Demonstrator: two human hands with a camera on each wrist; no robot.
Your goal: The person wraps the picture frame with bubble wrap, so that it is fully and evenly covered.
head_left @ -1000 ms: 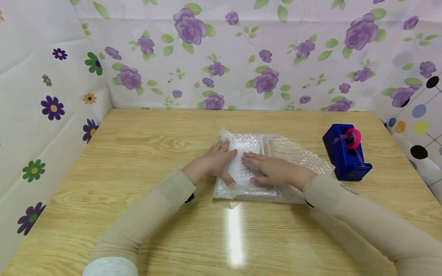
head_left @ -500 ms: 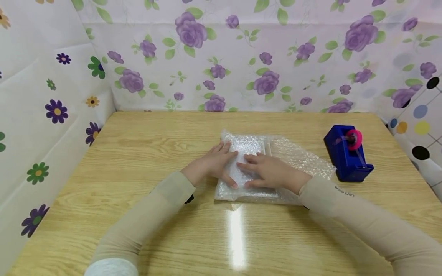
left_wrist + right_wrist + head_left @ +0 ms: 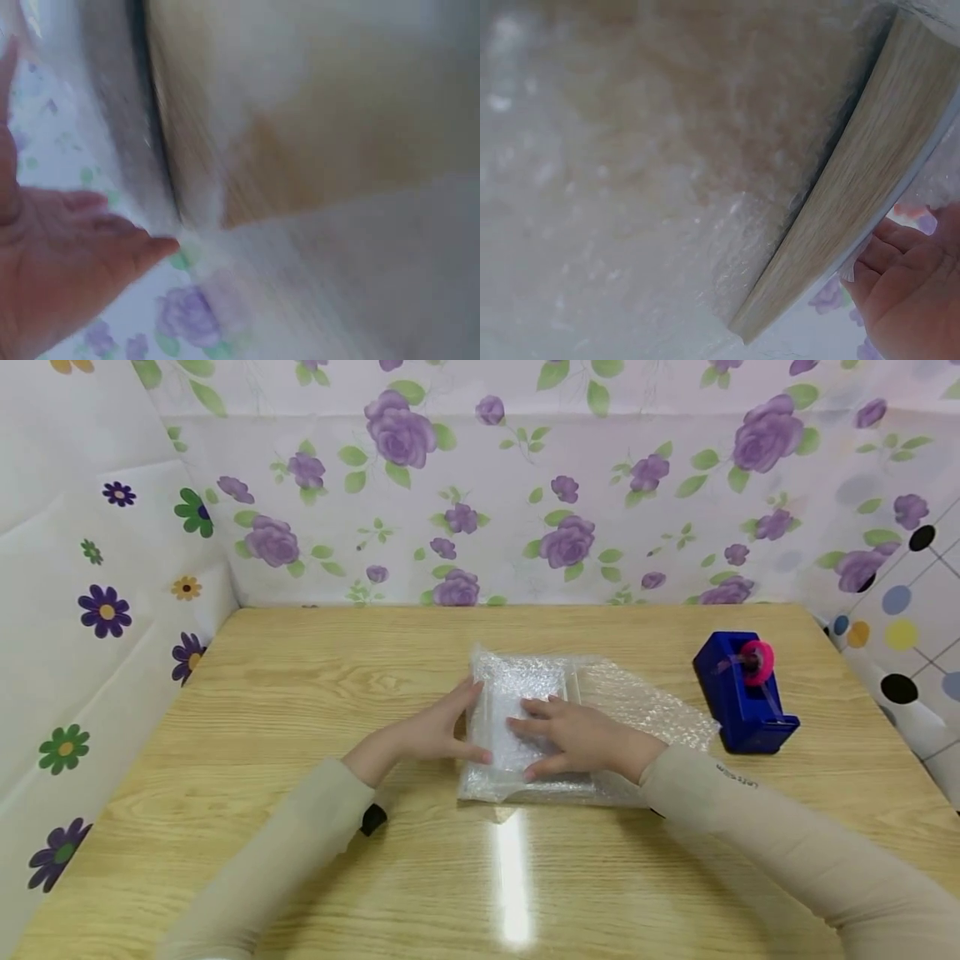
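A flat rectangular thing with a frame-like border lies under clear bubble wrap in the middle of the table. The wrap spreads out to its right as a loose flap. My right hand rests on top of the wrapped piece, fingers spread. At its left edge is my left hand, thumb and fingers apart; whether it touches the wrap is hard to tell. In the left wrist view, the left hand is beside the blurred package edge. The right wrist view shows the right hand by a wood-grained strip.
A blue tape dispenser with a pink-cored roll stands to the right of the wrap flap. The wood-grain table ends at a flowered sheet behind, with more patterned sheets at both sides.
My left hand has slid left, from the top of the wrapped piece to its left edge. The right hand has shifted slightly left with its fingers spread wider. The wrapped piece stays in place.
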